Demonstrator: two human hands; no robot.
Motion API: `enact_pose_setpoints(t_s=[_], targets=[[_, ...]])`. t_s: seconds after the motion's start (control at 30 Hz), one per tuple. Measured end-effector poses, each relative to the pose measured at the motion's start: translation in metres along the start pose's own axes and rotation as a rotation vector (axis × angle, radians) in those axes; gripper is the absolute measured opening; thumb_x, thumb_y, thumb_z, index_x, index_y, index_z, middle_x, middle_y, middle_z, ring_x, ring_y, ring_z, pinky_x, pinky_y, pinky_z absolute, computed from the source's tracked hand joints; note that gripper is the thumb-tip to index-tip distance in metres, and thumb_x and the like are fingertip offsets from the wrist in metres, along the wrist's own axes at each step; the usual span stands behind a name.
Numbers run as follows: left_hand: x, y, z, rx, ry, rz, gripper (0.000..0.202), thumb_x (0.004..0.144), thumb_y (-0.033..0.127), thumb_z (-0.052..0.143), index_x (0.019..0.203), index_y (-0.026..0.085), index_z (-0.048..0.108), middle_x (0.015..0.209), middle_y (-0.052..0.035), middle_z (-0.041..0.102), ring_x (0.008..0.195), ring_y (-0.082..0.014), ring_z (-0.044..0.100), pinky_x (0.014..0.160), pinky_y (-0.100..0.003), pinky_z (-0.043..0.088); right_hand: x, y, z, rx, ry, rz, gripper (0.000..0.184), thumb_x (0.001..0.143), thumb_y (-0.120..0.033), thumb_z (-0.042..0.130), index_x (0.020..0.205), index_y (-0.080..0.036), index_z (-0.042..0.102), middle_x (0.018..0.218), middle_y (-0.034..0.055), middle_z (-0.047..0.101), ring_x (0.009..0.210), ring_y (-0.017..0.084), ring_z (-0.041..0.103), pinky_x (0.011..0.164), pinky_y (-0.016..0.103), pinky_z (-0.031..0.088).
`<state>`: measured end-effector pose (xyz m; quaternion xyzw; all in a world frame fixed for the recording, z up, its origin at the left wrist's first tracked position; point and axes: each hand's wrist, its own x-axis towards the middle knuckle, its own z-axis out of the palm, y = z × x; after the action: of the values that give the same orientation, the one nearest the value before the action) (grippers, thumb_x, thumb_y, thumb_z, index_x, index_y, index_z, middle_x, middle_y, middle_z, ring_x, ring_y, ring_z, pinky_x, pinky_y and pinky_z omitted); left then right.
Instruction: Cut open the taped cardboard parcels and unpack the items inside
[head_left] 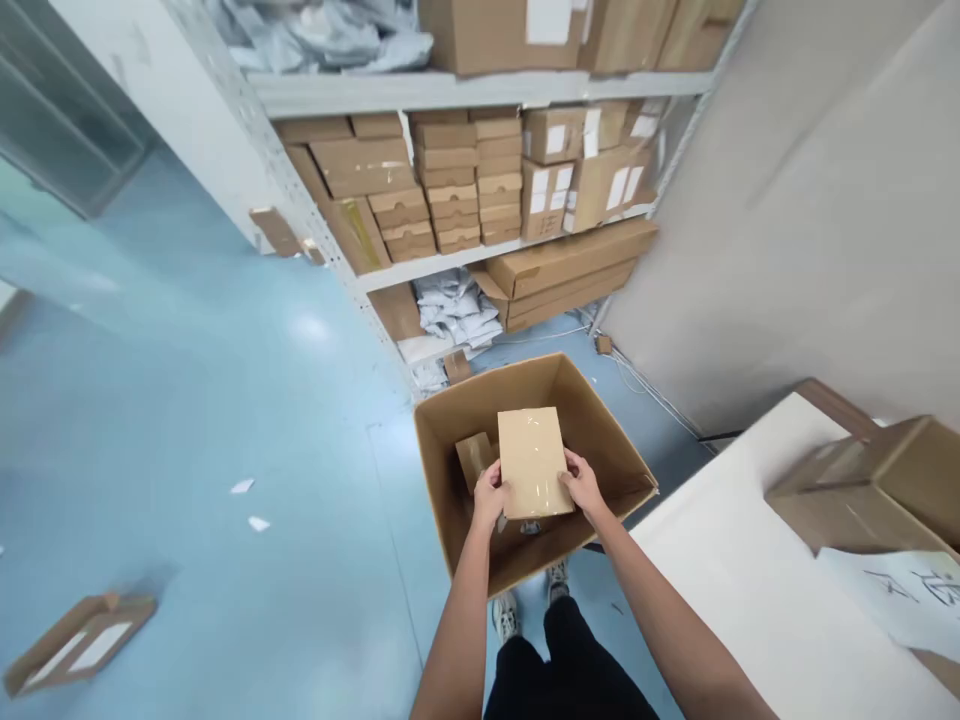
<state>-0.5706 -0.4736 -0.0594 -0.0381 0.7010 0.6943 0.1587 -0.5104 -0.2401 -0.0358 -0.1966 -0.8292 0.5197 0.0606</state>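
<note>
Rightward, a white surface (pixel 720 590) stands over blue floor (pixel 300 450), shelving (pixel 480 90) ahead; left fingers (pixel 490 476) and right fingers (pixel 576 468) grip the small carton (pixel 532 460) between them, at the large box (pixel 604 445)'s opening.

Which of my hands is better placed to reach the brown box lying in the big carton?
Probably your left hand: in this view it's next to the inside box, while your right hand is across the held box from it. Both hands are on the held box, though.
</note>
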Motion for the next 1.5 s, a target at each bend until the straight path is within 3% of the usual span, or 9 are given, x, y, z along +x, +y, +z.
enact_pose_setpoints(t_s=[0.27,0.4,0.53,0.73,0.93,1.07,1.2,1.33,1.5], targets=[[-0.025,0.082,0.034,0.116,-0.148,0.272,0.06,0.083,0.043,0.077,0.14,0.029,0.069,0.119,-0.0071,0.065,0.116,-0.0237,0.069,0.107,-0.038,0.055,-0.027,-0.056,-0.088,0.125,0.203,-0.061,0.062,0.079,-0.031,0.061,0.14,-0.023,0.068,0.121,0.0098,0.069,0.114,0.027,0.068,0.11,0.047,0.051],[-0.044,0.128,0.089,0.173,-0.297,0.361,0.062,0.086,0.051,0.074,0.143,0.028,0.067,0.114,-0.0066,0.063,0.117,-0.0236,0.069,0.107,-0.036,0.054,-0.061,-0.062,-0.154,0.163,0.375,-0.085,0.061,0.083,-0.037,0.063,0.143,-0.023,0.066,0.122,0.0106,0.067,0.114,0.028,0.066,0.108,0.049,0.052],[-0.077,0.151,0.174,0.185,-0.474,0.417,0.067,0.085,0.054,0.075,0.145,0.025,0.065,0.118,-0.008,0.063,0.118,-0.0251,0.068,0.108,-0.037,0.054,-0.113,-0.044,-0.235,0.167,0.546,-0.05,0.064,0.086,-0.04,0.063,0.148,-0.023,0.062,0.116,0.01,0.066,0.111,0.028,0.066,0.097,0.047,0.058],[-0.166,0.131,0.323,0.216,-0.759,0.473,0.07,0.086,0.057,0.074,0.147,0.024,0.063,0.124,-0.0108,0.064,0.128,-0.0287,0.064,0.107,-0.037,0.055,-0.232,0.033,-0.353,0.309,0.815,-0.005,0.067,0.082,-0.046,0.07,0.146,-0.024,0.064,0.12,0.0102,0.066,0.118,0.03,0.065,0.097,0.046,0.059],[-0.258,0.045,0.413,0.208,-0.997,0.311,0.064,0.083,0.051,0.075,0.139,0.024,0.068,0.139,-0.0142,0.065,0.134,-0.0298,0.061,0.109,-0.043,0.053,-0.356,0.143,-0.392,0.484,0.979,0.15,0.069,0.07,-0.037,0.074,0.138,-0.024,0.069,0.116,0.0085,0.068,0.12,0.031,0.066,0.107,0.049,0.054],[-0.295,0.016,0.431,0.237,-1.002,0.215,0.064,0.085,0.05,0.074,0.142,0.022,0.064,0.14,-0.0173,0.067,0.135,-0.0309,0.061,0.111,-0.047,0.051,-0.408,0.179,-0.401,0.524,0.968,0.211,0.074,0.068,-0.032,0.073,0.141,-0.025,0.065,0.12,0.0077,0.068,0.118,0.029,0.067,0.108,0.05,0.054],[-0.296,0.027,0.431,0.408,-1.054,0.352,0.065,0.088,0.039,0.07,0.15,0.027,0.057,0.135,-0.0122,0.065,0.133,-0.0269,0.061,0.099,-0.04,0.059,-0.42,0.182,-0.409,0.448,0.891,0.198,0.073,0.067,-0.025,0.071,0.14,-0.026,0.065,0.117,0.0058,0.065,0.114,0.026,0.067,0.099,0.046,0.06],[-0.272,0.036,0.402,0.639,-1.109,0.466,0.068,0.086,0.024,0.066,0.152,0.031,0.054,0.12,-0.0065,0.062,0.119,-0.0221,0.067,0.089,-0.037,0.065,-0.41,0.171,-0.383,0.389,0.768,0.156,0.066,0.071,-0.023,0.071,0.137,-0.026,0.062,0.122,0.0081,0.063,0.111,0.026,0.066,0.082,0.042,0.065],[-0.265,0.01,0.356,0.663,-1.055,0.453,0.061,0.085,0.023,0.065,0.146,0.029,0.058,0.115,-0.0046,0.063,0.114,-0.0221,0.068,0.087,-0.039,0.067,-0.417,0.17,-0.33,0.246,0.808,0.093,0.045,0.081,-0.02,0.065,0.125,-0.023,0.063,0.124,0.0112,0.065,0.119,0.027,0.066,0.102,0.048,0.058]])
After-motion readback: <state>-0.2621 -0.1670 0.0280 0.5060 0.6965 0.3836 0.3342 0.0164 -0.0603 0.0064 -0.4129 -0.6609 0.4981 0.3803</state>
